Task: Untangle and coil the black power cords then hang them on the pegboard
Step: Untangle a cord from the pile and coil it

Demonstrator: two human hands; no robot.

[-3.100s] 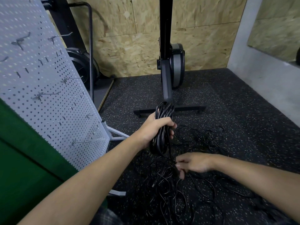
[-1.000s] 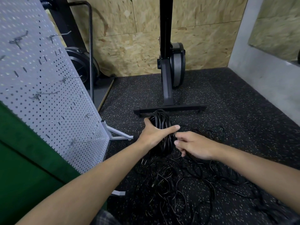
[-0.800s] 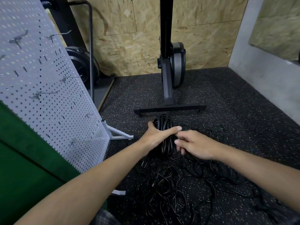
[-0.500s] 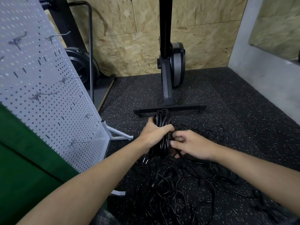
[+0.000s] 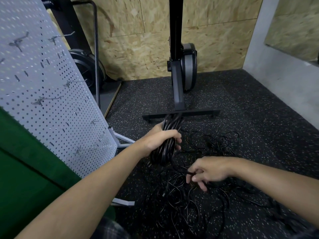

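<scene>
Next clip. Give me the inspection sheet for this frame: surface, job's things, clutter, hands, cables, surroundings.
Surface: black speckled rubber floor.
Job's things: coiled cord bundle; pegboard, its visible hooks bare.
Clutter: nothing seen.
Grippers: left hand grips the bundle; right hand pinches a loose strand.
Cables: tangled cords spread on the floor, below both hands.
Surroundings: chipboard wall, black machine stand, weight plates, green panel.

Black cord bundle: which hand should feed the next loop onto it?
Right. The right hand pinches a loose black cord strand; the left hand is full, gripping the coiled black cord bundle.
</scene>
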